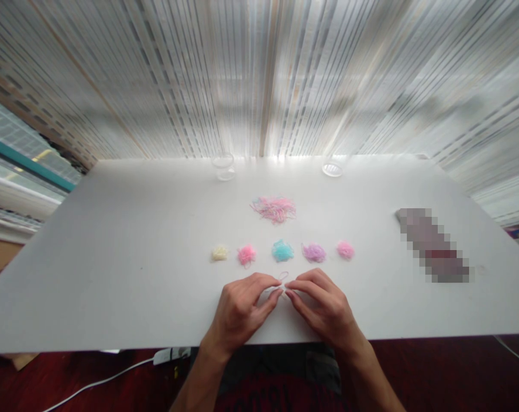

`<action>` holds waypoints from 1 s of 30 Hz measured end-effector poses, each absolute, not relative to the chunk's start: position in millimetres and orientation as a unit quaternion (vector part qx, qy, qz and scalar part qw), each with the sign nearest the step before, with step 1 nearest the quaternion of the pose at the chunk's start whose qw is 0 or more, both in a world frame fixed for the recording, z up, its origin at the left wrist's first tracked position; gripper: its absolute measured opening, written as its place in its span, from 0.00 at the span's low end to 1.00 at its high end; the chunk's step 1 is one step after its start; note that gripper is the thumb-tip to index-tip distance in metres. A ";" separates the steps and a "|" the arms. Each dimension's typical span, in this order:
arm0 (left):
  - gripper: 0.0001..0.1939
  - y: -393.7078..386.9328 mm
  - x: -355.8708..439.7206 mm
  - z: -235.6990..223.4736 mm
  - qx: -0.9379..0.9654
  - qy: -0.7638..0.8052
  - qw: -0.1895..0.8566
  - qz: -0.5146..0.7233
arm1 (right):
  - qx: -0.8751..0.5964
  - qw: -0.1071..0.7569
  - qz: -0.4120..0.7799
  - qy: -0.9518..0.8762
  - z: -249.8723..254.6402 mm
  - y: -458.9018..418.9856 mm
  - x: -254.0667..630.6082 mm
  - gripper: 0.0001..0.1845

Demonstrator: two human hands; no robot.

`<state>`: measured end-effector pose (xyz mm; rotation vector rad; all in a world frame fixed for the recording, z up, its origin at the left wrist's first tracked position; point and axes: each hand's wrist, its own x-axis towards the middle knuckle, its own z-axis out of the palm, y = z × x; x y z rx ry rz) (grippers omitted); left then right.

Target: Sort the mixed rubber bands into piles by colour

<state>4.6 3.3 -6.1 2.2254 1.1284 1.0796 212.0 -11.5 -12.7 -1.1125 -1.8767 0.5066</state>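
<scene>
Near the table's front edge, my left hand [244,306] and my right hand [328,303] meet almost tip to tip, thumb and index finger of each drawn together in a pinch. A thin, pale purple rubber band [284,276] forms a small loop just beyond the fingertips, and fine strands show between them. Exactly how each finger grips it is too small to see. Beyond my hands runs a row of small rubber band piles: pale yellow [220,253], hot pink [246,254], turquoise [282,250], purple [314,252] and light pink [345,250].
A larger mixed-colour pile of bands [274,209] lies behind the row. Two clear plastic cups [223,167] [332,167] stand at the back of the white table [113,257]. A pixelated long object [433,246] lies to the right. Blinds hang behind; a white cable [109,377] runs below.
</scene>
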 end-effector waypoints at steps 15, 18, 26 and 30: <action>0.05 4.7 5.4 -3.7 0.799 0.383 0.214 0.411 | -0.452 0.436 0.206 -0.751 -9.6 -11.7 211.3 0.09; 0.05 4.6 5.5 -3.8 0.799 0.380 0.213 0.414 | -0.453 0.440 0.205 -0.747 -10.3 -12.1 211.6 0.09; 0.05 4.8 5.4 -3.3 0.800 0.377 0.214 0.415 | -0.442 0.447 0.206 -0.750 -14.1 -11.7 212.6 0.15; 0.05 5.1 5.6 -3.9 0.802 0.376 0.213 0.413 | -0.440 0.447 0.207 -0.751 -14.0 -11.5 212.7 0.12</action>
